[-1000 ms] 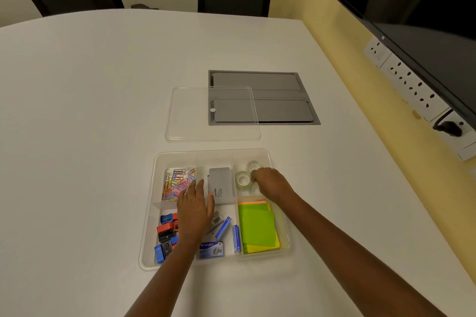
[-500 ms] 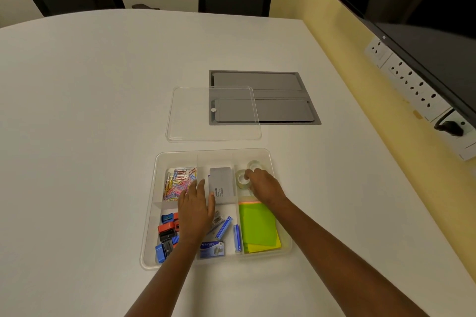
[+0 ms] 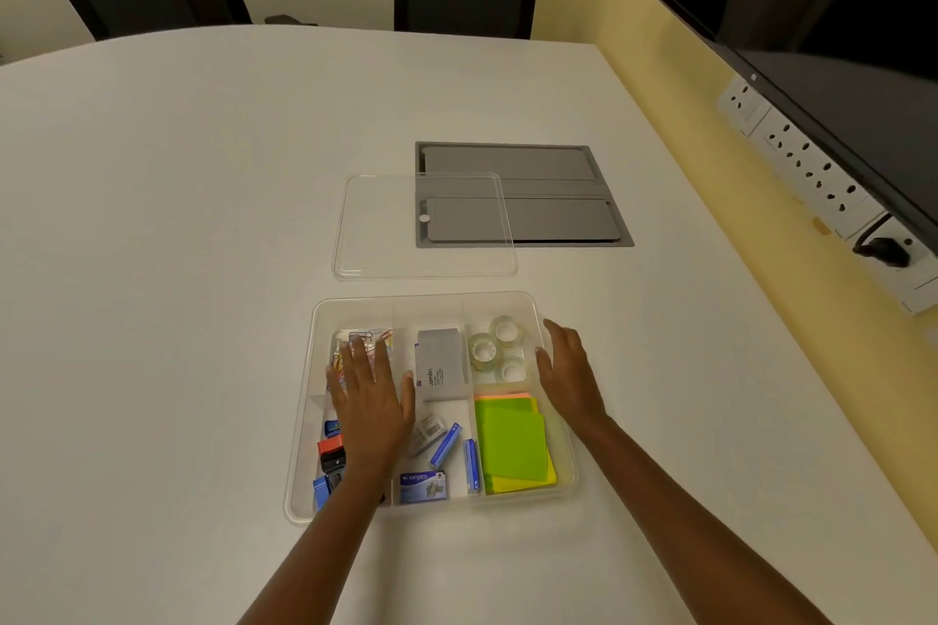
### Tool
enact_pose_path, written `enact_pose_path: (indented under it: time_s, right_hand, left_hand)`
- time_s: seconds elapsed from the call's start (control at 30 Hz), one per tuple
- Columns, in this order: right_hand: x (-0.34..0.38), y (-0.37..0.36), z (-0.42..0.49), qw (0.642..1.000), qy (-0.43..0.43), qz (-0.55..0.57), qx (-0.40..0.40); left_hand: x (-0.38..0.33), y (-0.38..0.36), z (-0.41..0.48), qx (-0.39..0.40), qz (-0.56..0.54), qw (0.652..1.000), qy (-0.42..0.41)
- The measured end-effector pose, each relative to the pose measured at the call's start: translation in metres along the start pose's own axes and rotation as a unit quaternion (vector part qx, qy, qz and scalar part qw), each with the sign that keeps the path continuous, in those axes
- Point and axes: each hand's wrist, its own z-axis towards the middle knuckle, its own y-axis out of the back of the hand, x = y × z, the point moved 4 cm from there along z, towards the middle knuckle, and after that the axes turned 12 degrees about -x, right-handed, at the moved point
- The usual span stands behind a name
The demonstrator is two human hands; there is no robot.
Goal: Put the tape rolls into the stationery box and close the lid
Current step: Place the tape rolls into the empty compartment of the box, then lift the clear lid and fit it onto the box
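Tape rolls point(image 3: 495, 349), three clear ones, lay flat and close together in the far right compartment of the stationery box point(image 3: 528, 299); none was seen on the surface point(image 3: 177, 269) outside it, so the loading step was judged complete. Box stood open at the near edge of the surface; other compartments held paper clips point(image 3: 373, 336), a grey card pack point(image 3: 440, 363), green and yellow sticky notes point(image 3: 512, 447) and small blue staple boxes point(image 3: 424, 486).

Lid point(image 3: 386, 239), clear and flat, rested on the surface just beyond the far rim of the box, apart from it, its right part overlapping a grey floor-box panel point(image 3: 553, 190) set into the surface (its long sides ran roughly parallel to the box's far rim).

Left hand point(image 3: 370, 401) hovered palm down over the left compartments, fingers point(image 3: 363, 350) spread and empty; contact with the contents could not be told. Right hand point(image 3: 568, 378) was at the right rim beside the tape rolls, fingers loosely open, holding nothing.

Deciding relation: the lid lay straight ahead of both hands, past the box, roughly centred between them; neither hand was clearly nearer. Judgement: the remaining move calls for a forward reach to the lid's edges, then setting it squarely on the box; misalignment at the rim corners was the main risk.
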Motion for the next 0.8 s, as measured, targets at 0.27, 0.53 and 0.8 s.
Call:
enact_pose_path:
  time_s: [0.27,0.53,0.8]
  right_hand:
    - [-0.01,-0.017,-0.016,0.992,-0.112,0.059,0.028]
    - [-0.01,-0.02,-0.012,0.991,-0.127,0.042,0.012]
    - [-0.008,-0.024,0.0,0.991,-0.128,0.04,0.017]
  left_hand:
    - [0.052,0.034,0.012,-0.039,0.034,0.992,0.114]
    - [0.064,0.03,0.011,0.033,-0.137,0.969,0.202]
    - [0.065,0.027,0.029,0.029,-0.182,0.965,0.188]
